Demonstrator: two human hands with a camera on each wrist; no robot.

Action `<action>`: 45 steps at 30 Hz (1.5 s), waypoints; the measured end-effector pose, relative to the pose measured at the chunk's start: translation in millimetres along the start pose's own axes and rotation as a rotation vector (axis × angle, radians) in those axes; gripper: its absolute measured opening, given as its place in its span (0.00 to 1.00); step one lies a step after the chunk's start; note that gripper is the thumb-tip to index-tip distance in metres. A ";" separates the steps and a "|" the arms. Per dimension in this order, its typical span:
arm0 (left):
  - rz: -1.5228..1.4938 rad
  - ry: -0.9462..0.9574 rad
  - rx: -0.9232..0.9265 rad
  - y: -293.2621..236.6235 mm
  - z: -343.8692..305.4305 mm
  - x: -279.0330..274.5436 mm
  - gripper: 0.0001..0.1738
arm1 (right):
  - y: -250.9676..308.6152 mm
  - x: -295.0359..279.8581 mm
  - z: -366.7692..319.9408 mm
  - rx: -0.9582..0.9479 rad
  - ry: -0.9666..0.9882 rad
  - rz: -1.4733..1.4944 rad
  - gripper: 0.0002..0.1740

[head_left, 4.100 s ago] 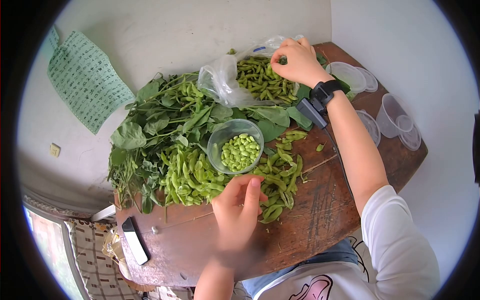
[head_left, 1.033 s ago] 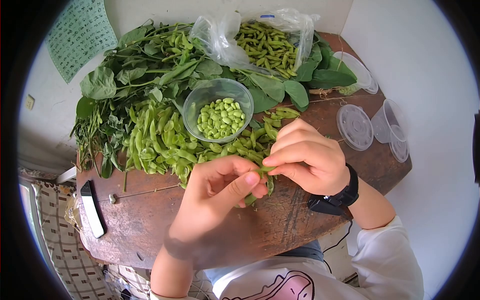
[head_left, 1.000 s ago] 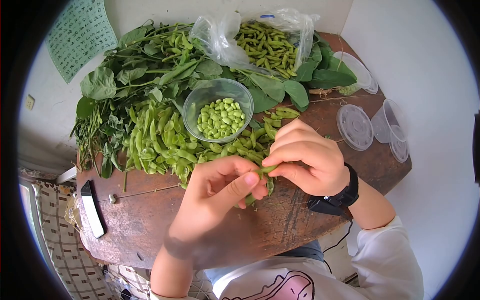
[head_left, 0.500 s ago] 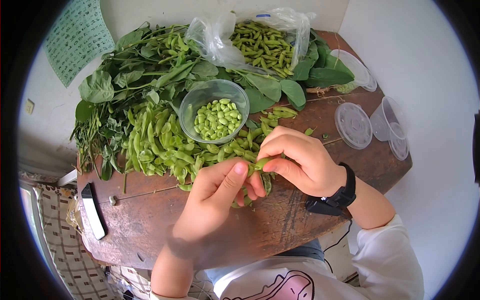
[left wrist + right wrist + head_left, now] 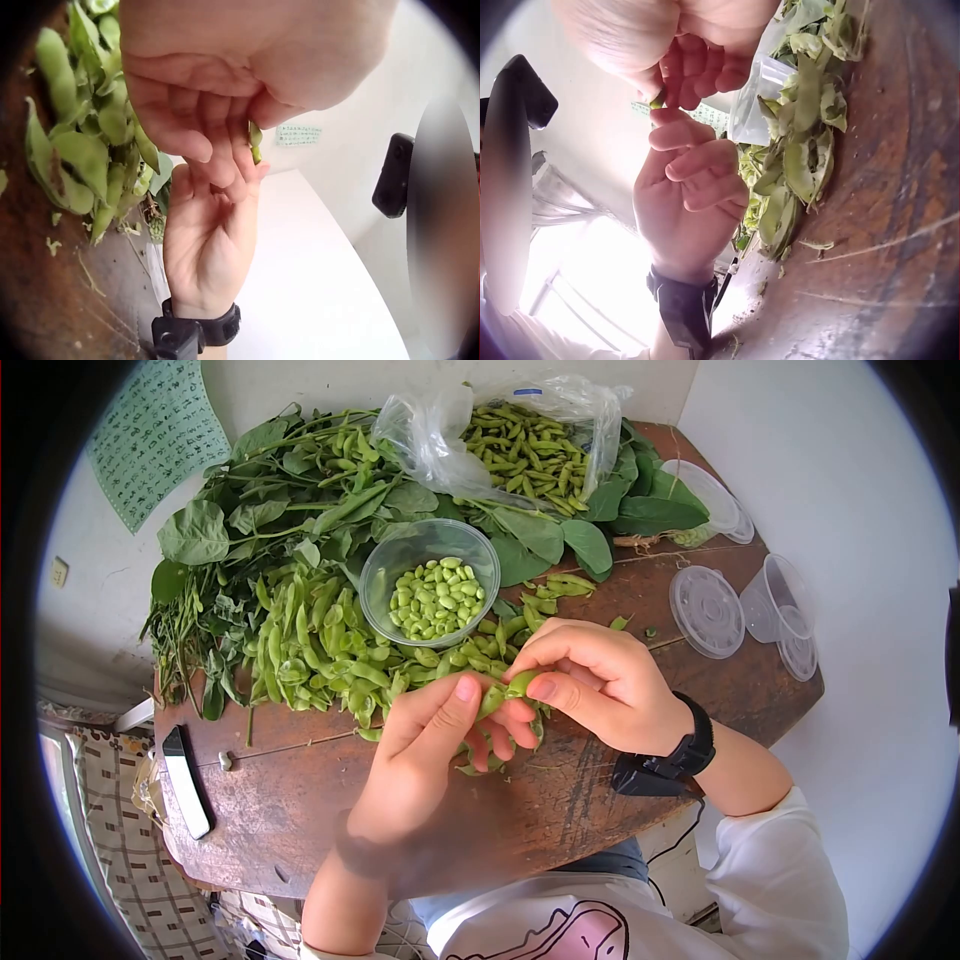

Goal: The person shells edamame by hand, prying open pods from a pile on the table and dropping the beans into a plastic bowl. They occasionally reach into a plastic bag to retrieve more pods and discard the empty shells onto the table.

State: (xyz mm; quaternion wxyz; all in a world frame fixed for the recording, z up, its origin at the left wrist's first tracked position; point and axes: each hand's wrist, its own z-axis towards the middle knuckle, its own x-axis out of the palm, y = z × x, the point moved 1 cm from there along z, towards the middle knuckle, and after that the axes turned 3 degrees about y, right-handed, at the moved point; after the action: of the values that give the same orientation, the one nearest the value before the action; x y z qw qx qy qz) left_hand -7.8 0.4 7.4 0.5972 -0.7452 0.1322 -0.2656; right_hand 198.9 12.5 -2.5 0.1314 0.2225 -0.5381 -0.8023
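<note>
Since the frame 4.1 s ago: R hand (image 5: pixel 615 690) had come down from the bag (image 5: pixel 430 445) to meet L hand (image 5: pixel 425 730); both were now on one green pod (image 5: pixel 521 683).

Pod: held btwn the hands, above the near part of the table (image 5: pixel 300 800). Long axis oblique in head view, lower-L end at L thumb, upper-R end at R fingertips, the latter pointing away from the body. Surface green, slightly bulged.

Grip: L thumb + index pinched the L end, other L fingers apart & loosely bent below. R thumb + index pinched the R end.

Materials: bowl (image 5: pixel 375 585) just beyond grip, to L; clear, round, smooth plastic, w/ plump oval beans (image 5: pixel 437 598). Heap of pods (image 5: pixel 320 645) L of grip, flattish, some split. Bag farther beyond, thin crinkled film, w/ darker pods. Table brown wood, scratched. Lid (image 5: pixel 707 612) well R of grip, round, clear.
</note>
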 end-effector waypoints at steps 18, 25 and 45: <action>0.260 -0.252 0.156 8.3 2.6 -0.1 0.08 | 4.1 0.8 3.1 0.349 -0.085 0.424 0.10; 0.127 -0.183 0.127 5.7 2.5 2.7 0.05 | -6.2 -1.1 1.1 0.352 0.016 0.552 0.06; 0.666 -0.468 0.348 11.9 4.2 6.0 0.07 | -4.3 10.2 0.5 -0.029 -0.152 -0.185 0.11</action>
State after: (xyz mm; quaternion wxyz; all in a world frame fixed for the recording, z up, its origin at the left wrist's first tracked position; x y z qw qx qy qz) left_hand 1.0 -2.3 -3.3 0.7808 -0.5903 0.1793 0.0988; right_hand 189.9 9.9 -8.5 0.0187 0.2079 -0.5119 -0.8333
